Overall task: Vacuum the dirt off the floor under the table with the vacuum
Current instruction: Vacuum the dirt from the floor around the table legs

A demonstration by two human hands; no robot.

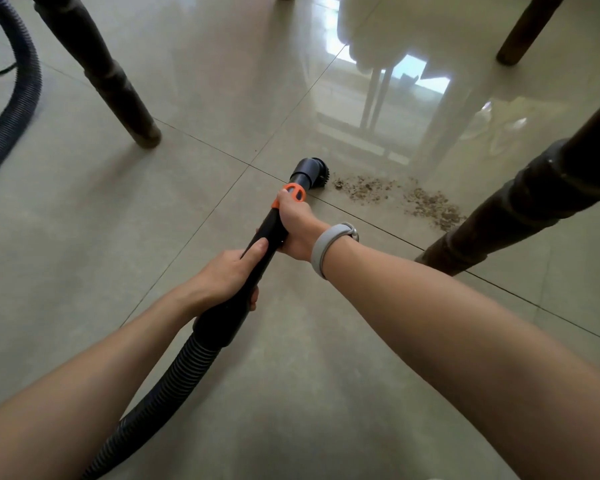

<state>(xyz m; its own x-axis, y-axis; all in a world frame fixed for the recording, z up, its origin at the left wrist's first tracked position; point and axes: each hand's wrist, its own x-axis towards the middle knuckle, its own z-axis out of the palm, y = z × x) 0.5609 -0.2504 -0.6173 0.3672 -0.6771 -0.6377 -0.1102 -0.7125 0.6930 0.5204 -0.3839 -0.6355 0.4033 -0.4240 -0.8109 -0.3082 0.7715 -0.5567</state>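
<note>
Right hand (pixel 297 230): fingers curled round the black vacuum wand (pixel 269 233), just behind its orange collar (pixel 293 192). Grey wristband (pixel 329 247) on that wrist.

Left hand (pixel 234 271): grips the same wand lower down, thumb laid along the top, fingers wrapped underneath. Sits just ahead of the thick cuff where the ribbed hose (pixel 160 386) joins.

Hose runs back from the cuff toward the lower left edge of view. A second stretch of ribbed hose (pixel 18 98) curves across the floor at far left.

Brush nozzle (pixel 312 171): round, dark, bristled, at the wand's tip, down on the floor (pixel 153 209). Bristles just beside the near end of the dirt.

Dirt (pixel 402 199): brown crumbs in a loose streak, running from beside the nozzle rightward to the foot of the right table leg (pixel 520 202).

Left table leg (pixel 111 77): dark wood, well apart from the nozzle. A third leg (pixel 523 32) shows at upper right.

Floor is glossy beige tile with thin grout lines; bright window reflection (pixel 395 88) beyond the nozzle.
</note>
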